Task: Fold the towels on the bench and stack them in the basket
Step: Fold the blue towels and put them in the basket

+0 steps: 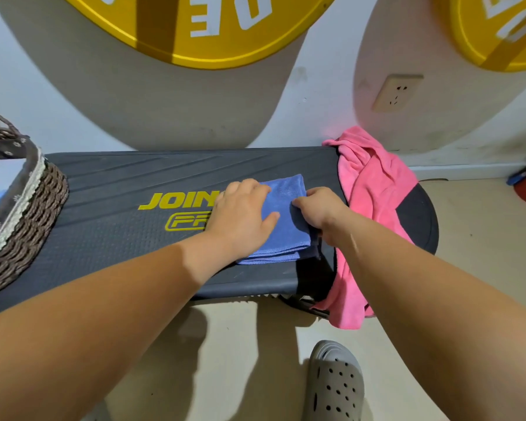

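Left hand [243,217] lay flat on the folded blue towel [286,229] of fine-pile cloth. Its fingers were straight and close together, and the palm pressed the towel's left half down. The right hand [319,208] sat at the towel's right edge with its knuckles up and its fingers bent over the fold, the index fingertip resting on the blue cloth. Whether its thumb pinched the edge from beneath could not be told. The blue towel was a small layered rectangle lying toward the right part of the worktop [119,183], a dark grey padded bench with yellow lettering that the left hand partly covered.

Just to the right of the blue towel, a crumpled pink towel [374,189] was draped over the worktop's rounded right end. One length of it hung down past the front edge toward the floor. At the worktop's left end stood a brown woven wicker basket [28,220] with a dark flowered liner and a white lace trim, well apart from both towels. Something pale blue showed inside it, too cut off to identify.

Two large yellow weight plates [201,41] leaned against the white wall behind, with a cream wall socket [397,92] between them. A grey perforated clog [334,384] stood on the beige floor in front.
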